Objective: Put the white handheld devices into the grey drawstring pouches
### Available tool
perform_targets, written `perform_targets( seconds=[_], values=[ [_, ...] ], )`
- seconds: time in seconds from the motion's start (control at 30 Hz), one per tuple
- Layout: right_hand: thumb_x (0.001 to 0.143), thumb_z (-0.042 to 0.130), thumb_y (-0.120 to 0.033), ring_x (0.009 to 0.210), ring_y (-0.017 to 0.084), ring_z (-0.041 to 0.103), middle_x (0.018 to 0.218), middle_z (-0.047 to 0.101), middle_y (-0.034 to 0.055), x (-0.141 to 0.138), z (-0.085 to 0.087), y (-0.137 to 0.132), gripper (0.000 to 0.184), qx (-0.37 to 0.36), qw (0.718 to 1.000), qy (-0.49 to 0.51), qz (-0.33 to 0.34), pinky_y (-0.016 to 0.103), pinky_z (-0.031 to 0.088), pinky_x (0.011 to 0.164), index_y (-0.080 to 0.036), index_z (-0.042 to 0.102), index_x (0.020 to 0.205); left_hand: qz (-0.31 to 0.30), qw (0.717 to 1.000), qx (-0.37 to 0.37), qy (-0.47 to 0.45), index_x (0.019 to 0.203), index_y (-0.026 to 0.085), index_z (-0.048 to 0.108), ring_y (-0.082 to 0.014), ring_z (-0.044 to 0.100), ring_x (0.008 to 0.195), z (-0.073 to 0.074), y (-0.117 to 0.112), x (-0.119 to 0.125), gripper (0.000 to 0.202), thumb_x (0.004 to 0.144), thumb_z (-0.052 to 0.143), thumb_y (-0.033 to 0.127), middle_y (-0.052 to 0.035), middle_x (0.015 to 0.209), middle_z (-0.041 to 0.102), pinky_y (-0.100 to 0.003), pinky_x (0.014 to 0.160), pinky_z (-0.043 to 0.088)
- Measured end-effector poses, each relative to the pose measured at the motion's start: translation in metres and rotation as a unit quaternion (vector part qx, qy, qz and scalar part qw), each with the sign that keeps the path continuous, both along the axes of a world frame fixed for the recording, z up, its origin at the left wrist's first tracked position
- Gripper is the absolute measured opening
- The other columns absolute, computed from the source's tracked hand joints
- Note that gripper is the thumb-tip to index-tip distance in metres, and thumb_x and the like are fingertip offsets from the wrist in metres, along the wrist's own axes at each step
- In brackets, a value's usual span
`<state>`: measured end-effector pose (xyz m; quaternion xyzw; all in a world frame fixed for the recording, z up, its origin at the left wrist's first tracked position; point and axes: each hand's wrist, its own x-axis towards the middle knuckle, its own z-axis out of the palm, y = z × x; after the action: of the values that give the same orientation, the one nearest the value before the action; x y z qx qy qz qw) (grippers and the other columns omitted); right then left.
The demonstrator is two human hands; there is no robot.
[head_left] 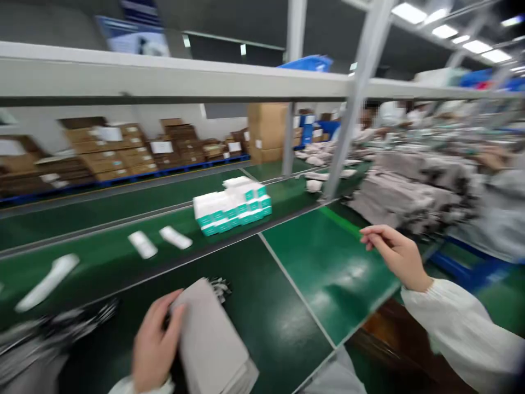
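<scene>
My left hand (156, 336) grips the left edge of a grey folded bundle (213, 334), with the thumb on its top face. Dark, striped cords (220, 288) show at the bundle's far end. The bundle lies on a dark green worktop (283, 312). My right hand (396, 256) is raised above the brighter green panel at the right, near its green strip (340, 221). Its thumb and fingers are pressed together, and I cannot make out anything between them. More grey bundles with dark cords (53, 339) are blurred at the lower left.
White-and-teal small boxes (233, 210) stand in a block on the green belt (110, 246). Several white pieces (143, 244) lie left of them. A metal post (355, 104) rises at the right. Beyond it are stacked grey bundles (410, 186) and co-workers. Cartons (110, 148) line the back.
</scene>
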<state>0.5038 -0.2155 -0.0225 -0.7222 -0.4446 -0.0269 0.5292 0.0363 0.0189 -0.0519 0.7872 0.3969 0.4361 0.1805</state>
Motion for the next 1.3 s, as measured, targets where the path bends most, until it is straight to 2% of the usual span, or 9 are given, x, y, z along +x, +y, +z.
perform_targets(
  seconds=[0.1, 0.23, 0.4, 0.53, 0.73, 0.87, 0.97, 1.07, 1.3],
  values=[
    [0.098, 0.054, -0.035, 0.067, 0.014, 0.064, 0.082, 0.069, 0.0025, -0.087, 0.025, 0.092, 0.02, -0.02, 0.97, -0.007, 0.243, 0.027, 0.053, 0.065, -0.022, 0.07, 0.099, 0.023, 0.999, -0.044, 0.019, 0.107, 0.024, 0.067, -0.028, 0.063, 0.105, -0.008, -0.007, -0.021, 0.024, 0.094, 0.056, 0.041, -0.0071, 0.11, 0.067, -0.045, 0.09, 0.052],
    [0.098, 0.051, -0.027, 0.094, 0.017, 0.07, 0.109, 0.072, 0.0061, -0.2, 0.032, 0.232, 0.023, -0.154, 0.859, -0.085, 0.481, 0.03, 0.057, 0.082, -0.02, 0.068, 0.114, 0.049, 0.998, 0.021, 0.02, 0.106, 0.022, 0.067, -0.0245, 0.061, 0.103, -0.006, -0.008, -0.018, 0.019, 0.094, 0.055, 0.03, -0.0082, 0.106, 0.062, -0.042, 0.09, 0.049],
    [0.094, 0.061, -0.021, 0.119, 0.028, 0.061, 0.13, 0.062, 0.0197, -0.293, -0.001, 0.385, 0.042, -0.304, 0.851, -0.242, 0.353, 0.043, 0.047, 0.103, -0.01, 0.056, 0.134, 0.107, 0.987, 0.112, 0.047, 0.078, 0.021, 0.062, -0.0207, 0.057, 0.087, 0.0, -0.014, -0.019, 0.012, 0.088, 0.061, 0.014, -0.0022, 0.083, 0.059, -0.042, 0.088, 0.044],
    [0.1, 0.056, -0.032, 0.117, 0.03, 0.06, 0.132, 0.059, 0.0179, -0.32, -0.029, 0.439, 0.048, -0.343, 0.861, -0.237, 0.292, 0.051, 0.048, 0.099, -0.012, 0.046, 0.143, 0.099, 0.979, 0.158, 0.079, 0.074, 0.022, 0.056, -0.0204, 0.058, 0.092, 0.002, -0.015, -0.021, 0.021, 0.085, 0.059, 0.004, 0.0003, 0.08, 0.062, -0.047, 0.102, 0.038],
    [0.092, 0.041, 0.0, 0.132, 0.032, 0.044, 0.142, 0.044, 0.0253, -0.298, -0.04, 0.431, 0.062, -0.275, 0.888, -0.224, 0.294, 0.047, 0.04, 0.108, -0.008, 0.028, 0.152, 0.069, 0.971, 0.199, 0.113, 0.07, 0.021, 0.05, -0.0185, 0.062, 0.092, 0.007, -0.018, -0.021, 0.026, 0.082, 0.056, -0.001, 0.0041, 0.081, 0.069, -0.048, 0.106, 0.032],
    [0.091, 0.049, -0.011, 0.123, 0.024, 0.053, 0.151, 0.033, 0.0188, -0.276, -0.016, 0.38, 0.079, -0.13, 0.919, -0.053, 0.369, 0.04, 0.049, 0.103, -0.02, 0.002, 0.155, 0.014, 0.979, 0.176, 0.097, 0.079, 0.021, 0.052, -0.0166, 0.064, 0.086, 0.016, -0.018, -0.022, 0.022, 0.085, 0.058, 0.001, 0.0054, 0.086, 0.073, -0.042, 0.094, 0.035],
    [0.096, 0.05, -0.031, 0.1, 0.021, 0.066, 0.135, 0.048, 0.009, -0.274, 0.014, 0.323, 0.073, -0.018, 0.843, 0.234, 0.484, 0.042, 0.06, 0.083, -0.036, 0.001, 0.151, -0.039, 0.995, 0.08, 0.042, 0.086, 0.021, 0.052, -0.014, 0.061, 0.076, 0.023, -0.016, -0.021, 0.015, 0.09, 0.06, 0.009, 0.0018, 0.083, 0.067, -0.032, 0.076, 0.041],
    [0.096, 0.054, -0.04, 0.091, 0.02, 0.068, 0.129, 0.05, 0.0045, -0.283, 0.038, 0.272, 0.066, 0.008, 0.776, 0.344, 0.529, 0.041, 0.063, 0.074, -0.044, 0.011, 0.146, -0.084, 0.996, -0.008, -0.016, 0.085, 0.021, 0.053, -0.0135, 0.056, 0.075, 0.029, -0.013, -0.019, 0.012, 0.093, 0.058, 0.013, -0.0001, 0.083, 0.059, -0.026, 0.066, 0.042],
    [0.095, 0.057, -0.049, 0.095, 0.021, 0.067, 0.139, 0.045, 0.0045, -0.287, 0.052, 0.241, 0.066, 0.066, 0.81, 0.323, 0.486, 0.036, 0.063, 0.068, -0.049, 0.013, 0.144, -0.126, 0.987, -0.098, 0.015, 0.092, 0.022, 0.054, -0.0122, 0.052, 0.073, 0.043, -0.015, -0.012, 0.006, 0.093, 0.057, 0.017, 0.0009, 0.085, 0.057, -0.024, 0.065, 0.041]
  ],
)
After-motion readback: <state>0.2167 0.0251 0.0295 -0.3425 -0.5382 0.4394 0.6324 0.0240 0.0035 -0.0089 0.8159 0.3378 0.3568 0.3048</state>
